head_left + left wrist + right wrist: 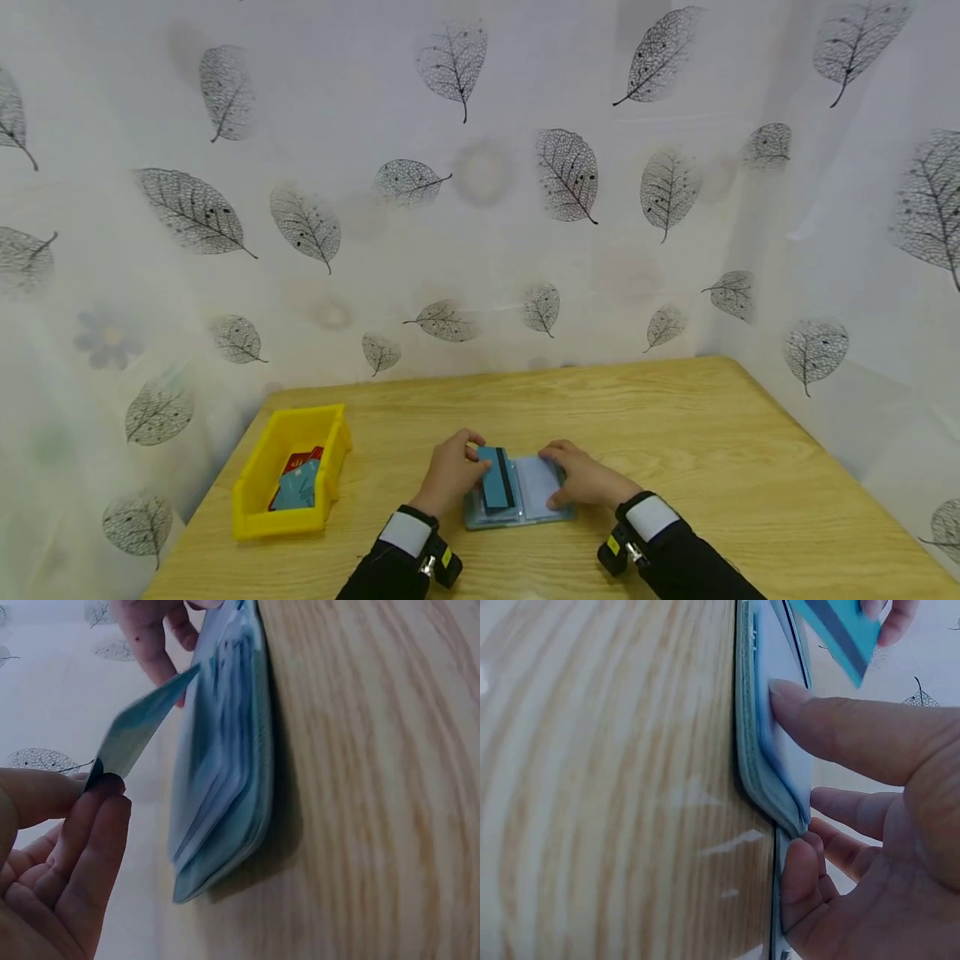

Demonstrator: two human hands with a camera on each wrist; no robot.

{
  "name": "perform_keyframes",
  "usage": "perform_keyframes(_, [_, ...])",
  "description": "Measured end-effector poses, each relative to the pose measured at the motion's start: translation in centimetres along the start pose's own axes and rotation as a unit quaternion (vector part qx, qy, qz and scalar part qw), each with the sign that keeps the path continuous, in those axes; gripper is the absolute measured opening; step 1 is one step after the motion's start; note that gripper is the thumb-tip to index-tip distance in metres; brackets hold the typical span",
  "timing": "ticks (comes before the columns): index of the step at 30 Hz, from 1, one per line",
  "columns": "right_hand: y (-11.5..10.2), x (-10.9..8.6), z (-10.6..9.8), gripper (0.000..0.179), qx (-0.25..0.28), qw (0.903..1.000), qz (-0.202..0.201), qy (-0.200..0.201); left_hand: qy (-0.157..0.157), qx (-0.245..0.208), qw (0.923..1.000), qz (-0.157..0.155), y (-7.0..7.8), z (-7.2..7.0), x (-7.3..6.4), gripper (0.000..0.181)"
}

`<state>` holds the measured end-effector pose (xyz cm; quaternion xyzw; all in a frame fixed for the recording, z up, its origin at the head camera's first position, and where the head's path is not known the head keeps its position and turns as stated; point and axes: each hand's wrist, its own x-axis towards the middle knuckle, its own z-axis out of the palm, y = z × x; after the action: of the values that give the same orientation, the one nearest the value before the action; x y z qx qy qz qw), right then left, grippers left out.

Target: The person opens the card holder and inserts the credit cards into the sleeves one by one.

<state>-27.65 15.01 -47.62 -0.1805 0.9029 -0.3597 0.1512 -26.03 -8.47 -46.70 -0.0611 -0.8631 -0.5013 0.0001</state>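
Observation:
A blue card with a dark stripe (pixel 495 477) is pinched between the thumb and fingers of my left hand (pixel 452 473). It is tilted above the left half of an open card holder (pixel 542 487), which lies on the table. In the left wrist view, several clear sleeves (pixel 225 750) stand loosely fanned inside the pale green cover. My right hand (pixel 588 478) grips the holder's right edge, its thumb (pixel 795 701) pressing on the white page and its fingers at the outer edge. The card (pixel 844 634) shows at the top of the right wrist view.
On the left of the wooden table (pixel 637 417) stands a yellow bin (pixel 281 523) with blue cards (pixel 297 487) and a red card (pixel 294 461) inside. A leaf-patterned curtain (pixel 487 250) hangs behind the table and along its sides.

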Motion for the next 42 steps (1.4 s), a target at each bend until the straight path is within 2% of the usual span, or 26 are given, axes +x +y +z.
perform_keyframes(5, [0.0, 0.1, 0.0, 0.072, 0.006, 1.0000, -0.004, -0.001, -0.003, -0.032, 0.9989, -0.035, -0.5, 1.2, 0.2, 0.029])
perform_keyframes(10, [0.0, 0.1, 0.1, 0.072, 0.008, 0.9999, -0.004, -0.005, 0.003, -0.036, 0.9981, -0.051, -0.6, 1.9, 0.2, 0.029])
perform_keyframes(22, [-0.1, 0.1, 0.1, 0.072, 0.007, 1.0000, -0.004, -0.002, 0.027, 0.022, 0.9983, -0.046, 0.2, 2.7, 0.2, 0.026])
perform_keyframes(42, [0.4, 0.2, 0.1, 0.072, 0.010, 0.9999, -0.008, -0.001, 0.026, 0.081, 0.9958, -0.034, 0.7, 3.2, 0.4, 0.026])
